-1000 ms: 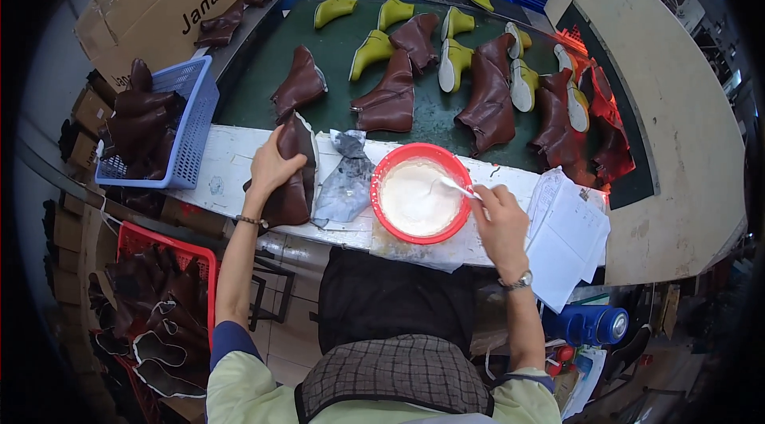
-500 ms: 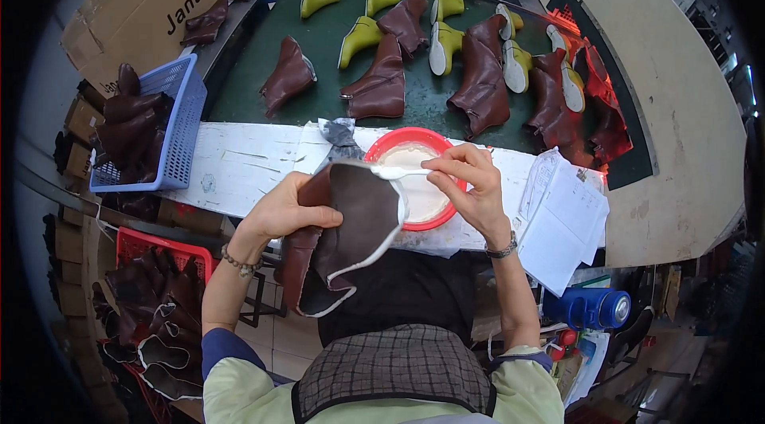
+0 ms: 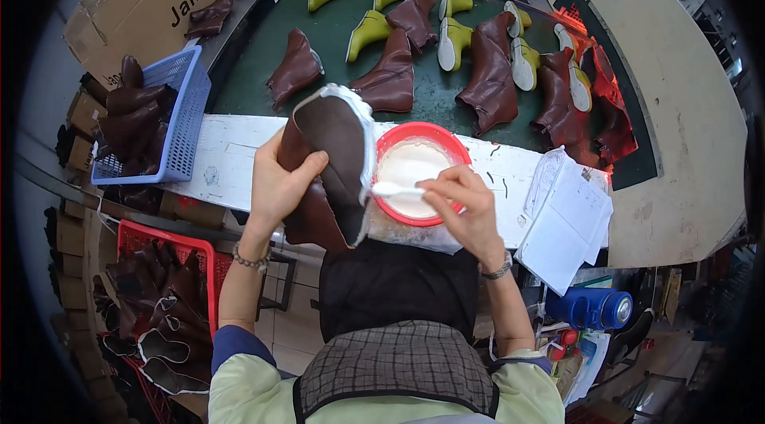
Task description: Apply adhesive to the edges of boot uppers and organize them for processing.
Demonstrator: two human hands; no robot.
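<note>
My left hand [image 3: 279, 181] grips a brown leather boot upper [image 3: 339, 133], thumb on its dark inner side and fingers behind. A wet-looking white band [image 3: 369, 137] runs along the upper's edge. Between the fingertips of my right hand [image 3: 468, 209] is a slim white brush [image 3: 394, 190]. It lies across the near part of a red bowl [image 3: 464, 155], its head close to the upper's edge; I cannot tell whether they touch. Creamy white paste [image 3: 414, 161] fills much of the bowl, which stands on the white board [image 3: 231, 157] in front of me.
Brown boot uppers [image 3: 299, 69] and yellow-green boot forms [image 3: 368, 35] lie on the green belt [image 3: 247, 81]. At left are a blue basket [image 3: 191, 117] and a red crate [image 3: 211, 280] of uppers. Papers [image 3: 570, 205] and a blue flask [image 3: 586, 308] are at right.
The boot upper has been raised and turned, so its white-coated edge now stands more upright. My right hand and the brush have moved slightly down, showing more of the paste.
</note>
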